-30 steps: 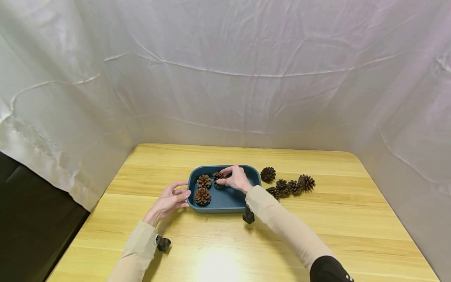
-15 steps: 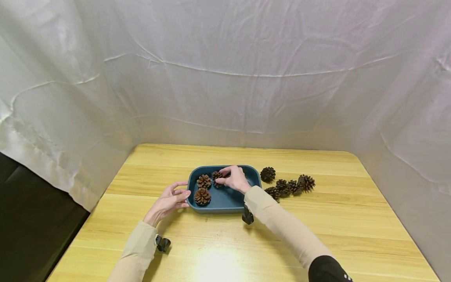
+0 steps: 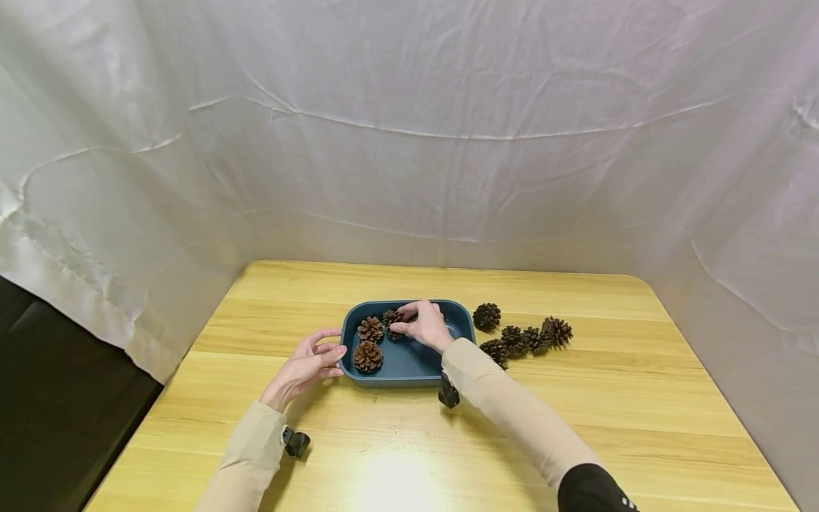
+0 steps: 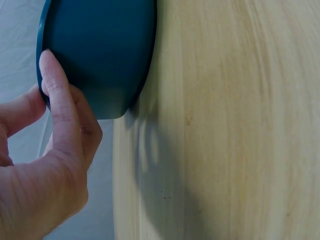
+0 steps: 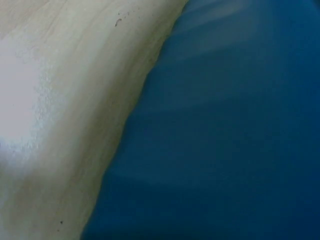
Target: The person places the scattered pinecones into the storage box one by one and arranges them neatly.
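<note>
Blue rectangular tray (image 3: 409,361), rounded corners, raised rim, upright on the counter (image 3: 640,384), long side across. Left hand (image 3: 309,363) grips its left end, thumb at the rim. Brown pine cone (image 3: 392,320), partly hidden, inside the tray, pinched by right hand (image 3: 427,327) between thumb and fingers. Two reddish-brown open-scaled cones sit at the tray's left end: upper cone (image 3: 370,329) just beside the pinched one, lower cone (image 3: 367,357) nearer the person. Outside right: darker single cone (image 3: 487,317), and a bunched row of cones (image 3: 534,340), slanting away rightward.
</note>
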A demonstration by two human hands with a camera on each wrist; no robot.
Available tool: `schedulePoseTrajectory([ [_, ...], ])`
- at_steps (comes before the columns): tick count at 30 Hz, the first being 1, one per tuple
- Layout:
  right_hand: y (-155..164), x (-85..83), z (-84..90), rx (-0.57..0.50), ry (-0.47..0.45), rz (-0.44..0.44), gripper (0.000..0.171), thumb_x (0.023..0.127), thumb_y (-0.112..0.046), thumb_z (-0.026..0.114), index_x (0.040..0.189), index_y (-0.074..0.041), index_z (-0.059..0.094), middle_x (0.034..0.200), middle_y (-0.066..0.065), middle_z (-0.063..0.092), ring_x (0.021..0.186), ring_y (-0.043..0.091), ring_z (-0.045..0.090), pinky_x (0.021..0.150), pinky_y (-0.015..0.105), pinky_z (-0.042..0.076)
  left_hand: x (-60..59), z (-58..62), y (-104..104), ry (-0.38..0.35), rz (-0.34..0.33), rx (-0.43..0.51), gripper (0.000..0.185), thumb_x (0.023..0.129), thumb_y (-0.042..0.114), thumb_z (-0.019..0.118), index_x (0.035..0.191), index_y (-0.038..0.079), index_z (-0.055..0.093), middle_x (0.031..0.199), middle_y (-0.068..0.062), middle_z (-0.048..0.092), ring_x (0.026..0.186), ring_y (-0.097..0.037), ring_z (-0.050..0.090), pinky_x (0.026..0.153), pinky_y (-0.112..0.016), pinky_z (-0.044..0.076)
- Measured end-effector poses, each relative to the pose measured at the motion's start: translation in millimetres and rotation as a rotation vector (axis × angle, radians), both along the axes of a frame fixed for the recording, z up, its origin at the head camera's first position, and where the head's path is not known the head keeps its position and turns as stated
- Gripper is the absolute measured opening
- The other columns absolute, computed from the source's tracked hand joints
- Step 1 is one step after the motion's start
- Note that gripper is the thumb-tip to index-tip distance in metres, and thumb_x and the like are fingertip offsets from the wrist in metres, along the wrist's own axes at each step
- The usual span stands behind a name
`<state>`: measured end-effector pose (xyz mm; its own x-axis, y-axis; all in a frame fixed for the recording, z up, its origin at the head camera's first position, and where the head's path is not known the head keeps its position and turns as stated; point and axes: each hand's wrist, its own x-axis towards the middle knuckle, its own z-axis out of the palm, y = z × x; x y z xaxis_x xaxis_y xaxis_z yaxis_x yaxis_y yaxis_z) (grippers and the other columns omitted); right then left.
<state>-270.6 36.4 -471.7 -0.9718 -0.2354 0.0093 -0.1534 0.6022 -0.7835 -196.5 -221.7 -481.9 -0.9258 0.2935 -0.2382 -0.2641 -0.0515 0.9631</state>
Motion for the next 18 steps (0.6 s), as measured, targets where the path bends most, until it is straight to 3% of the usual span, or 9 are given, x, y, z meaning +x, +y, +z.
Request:
schedulePoseTrajectory([
  [6, -0.8, -1.5, -1.3, 0.018, 0.005, -0.008, 0.040, 0.085, -0.025, 0.082, 0.122, -0.011, 0.073, 0.107, 0.010, 0.074, 0.074, 0.015, 0.073, 0.069, 0.028, 0.059, 0.3, 0.7, 0.3, -0.002, 0.000, 0.013, 0.058, 0.102, 0.001, 0.053, 0.149, -0.010, 0.022, 0.099, -0.001, 0.062, 0.074, -0.006, 0.062, 0.071, -0.021, 0.062],
  [18, -0.9, -1.9, -2.6, 0.034, 0.008, -0.010, 0.039, 0.086, -0.024, 0.081, 0.122, -0.012, 0.073, 0.110, 0.010, 0.073, 0.080, 0.017, 0.071, 0.086, 0.041, 0.059, 1.0, 1.2, 0.5, -0.001, 0.001, 0.019, 0.057, 0.102, 0.001, 0.053, 0.149, -0.010, 0.022, 0.099, -0.001, 0.062, 0.074, -0.006, 0.062, 0.069, -0.020, 0.062],
])
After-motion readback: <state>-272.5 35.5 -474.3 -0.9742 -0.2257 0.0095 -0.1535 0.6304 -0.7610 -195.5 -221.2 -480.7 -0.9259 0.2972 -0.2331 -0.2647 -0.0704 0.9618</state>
